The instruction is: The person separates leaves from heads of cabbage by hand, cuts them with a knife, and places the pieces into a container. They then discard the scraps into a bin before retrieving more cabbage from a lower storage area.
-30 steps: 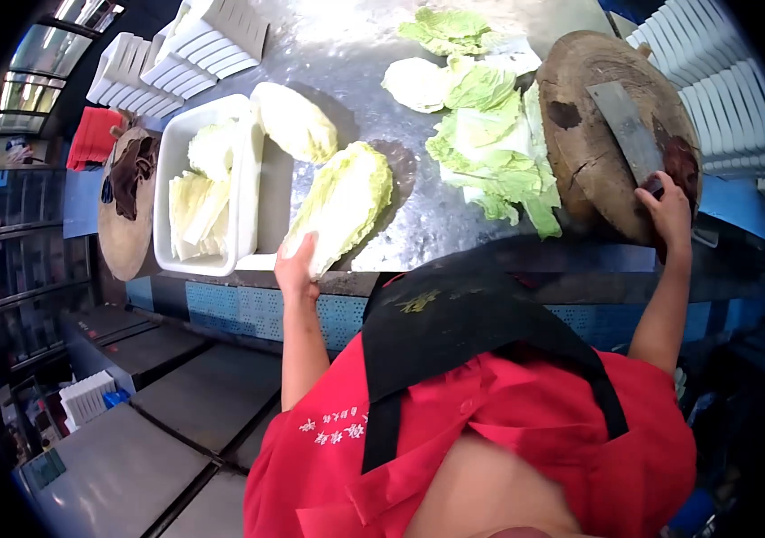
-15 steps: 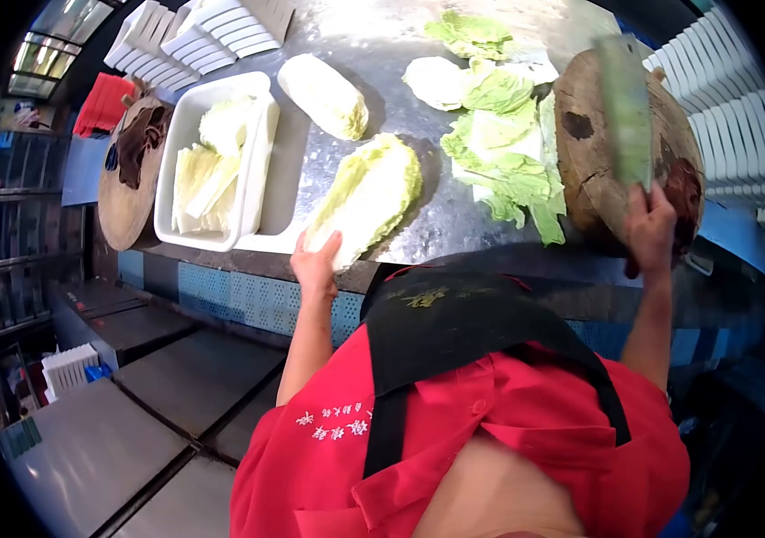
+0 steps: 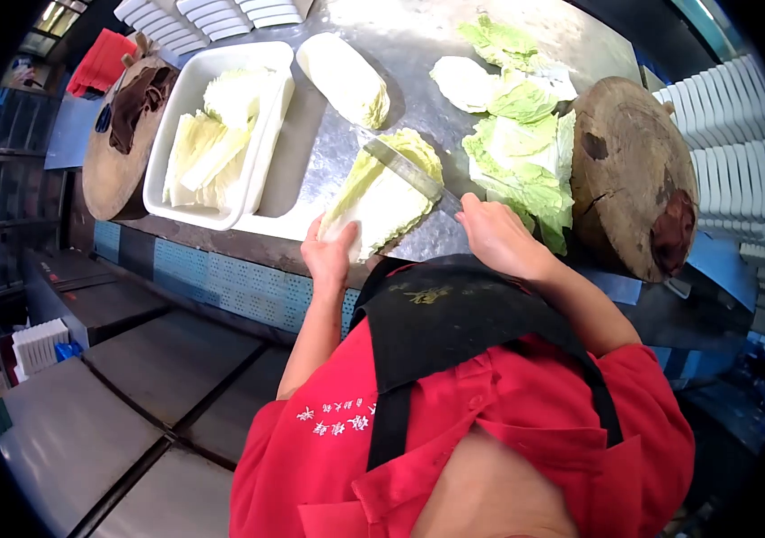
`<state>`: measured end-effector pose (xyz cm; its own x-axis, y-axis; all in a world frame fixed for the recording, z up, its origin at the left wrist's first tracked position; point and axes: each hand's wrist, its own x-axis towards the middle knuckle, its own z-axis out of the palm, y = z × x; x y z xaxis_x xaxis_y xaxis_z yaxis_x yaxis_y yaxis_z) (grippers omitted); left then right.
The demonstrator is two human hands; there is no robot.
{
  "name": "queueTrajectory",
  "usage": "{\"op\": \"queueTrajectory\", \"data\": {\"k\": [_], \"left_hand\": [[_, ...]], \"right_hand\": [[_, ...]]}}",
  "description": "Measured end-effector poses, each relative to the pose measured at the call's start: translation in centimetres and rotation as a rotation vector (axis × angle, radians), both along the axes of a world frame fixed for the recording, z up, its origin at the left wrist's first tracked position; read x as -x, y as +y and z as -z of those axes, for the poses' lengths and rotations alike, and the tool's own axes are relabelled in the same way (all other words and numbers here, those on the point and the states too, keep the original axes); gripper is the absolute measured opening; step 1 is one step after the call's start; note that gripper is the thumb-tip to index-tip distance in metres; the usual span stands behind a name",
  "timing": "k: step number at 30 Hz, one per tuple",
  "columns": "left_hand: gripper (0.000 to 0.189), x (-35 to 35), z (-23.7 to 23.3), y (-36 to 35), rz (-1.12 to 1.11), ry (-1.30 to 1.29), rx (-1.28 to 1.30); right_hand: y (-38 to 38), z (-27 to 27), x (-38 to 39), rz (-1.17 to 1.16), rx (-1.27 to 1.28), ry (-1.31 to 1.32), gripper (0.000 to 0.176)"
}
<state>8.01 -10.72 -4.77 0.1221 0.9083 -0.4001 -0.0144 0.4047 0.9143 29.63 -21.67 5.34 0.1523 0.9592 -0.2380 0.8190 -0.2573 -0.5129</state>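
Note:
My left hand (image 3: 329, 254) grips the near, white end of a napa cabbage (image 3: 366, 208) lying on the metal table. In my right hand (image 3: 501, 235) is a cleaver (image 3: 405, 169), its fist closed round the handle. The blade lies edge-on across the leafy far part of that cabbage, slanting up to the left. Behind it rests a second whole napa cabbage (image 3: 344, 79). Loose cabbage leaves (image 3: 519, 148) are piled to the right of the blade, with a pale cabbage piece (image 3: 463, 82) at their far left.
To the left stands a white tub (image 3: 156, 166) with cut cabbage leaves in it. A round wooden chopping block (image 3: 629, 170) is at the right, and another block (image 3: 109, 170) with a dark cloth at the far left. Stacked white trays (image 3: 732, 134) line the right side.
My right hand has brought the cleaver from above the right chopping block leftward onto the cabbage. My left hand still holds the cabbage's near end. The view has shifted slightly.

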Motion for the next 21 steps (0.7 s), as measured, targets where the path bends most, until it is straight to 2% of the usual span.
{"op": "queueTrajectory", "data": {"k": [4,6,10,13,16,18,19,21], "left_hand": [[0.040,-0.3,-0.8,0.2,0.029,0.093,-0.012],[0.039,-0.7,-1.4,0.4,0.033,0.065,-0.011],[0.040,-0.1,-0.8,1.0,-0.020,0.006,-0.012],[0.041,2.8,-3.4,2.0,-0.118,-0.027,0.053],[0.036,6.4,-9.1,5.7,-0.200,0.017,-0.133],[0.030,9.0,-10.7,9.8,-0.251,0.019,-0.332],[0.032,9.6,-11.4,12.0,-0.266,0.094,-0.441],[0.046,9.2,-13.1,15.3,-0.219,0.472,-0.574]], "right_hand": [[1.8,0.6,0.3,-0.008,0.092,-0.034,0.020],[3.1,0.1,0.7,0.008,0.182,-0.031,0.011],[4.5,2.6,1.8,0.028,0.143,-0.032,0.012],[3.9,3.4,1.2,0.059,0.137,-0.027,0.012],[2.7,3.7,-0.8,0.127,0.111,0.048,0.016],[1.6,4.7,-2.4,0.149,-0.033,0.071,0.021],[1.5,4.1,-2.7,0.144,-0.036,0.070,0.021],[1.3,2.3,-3.2,0.454,0.161,0.320,0.022]]}}
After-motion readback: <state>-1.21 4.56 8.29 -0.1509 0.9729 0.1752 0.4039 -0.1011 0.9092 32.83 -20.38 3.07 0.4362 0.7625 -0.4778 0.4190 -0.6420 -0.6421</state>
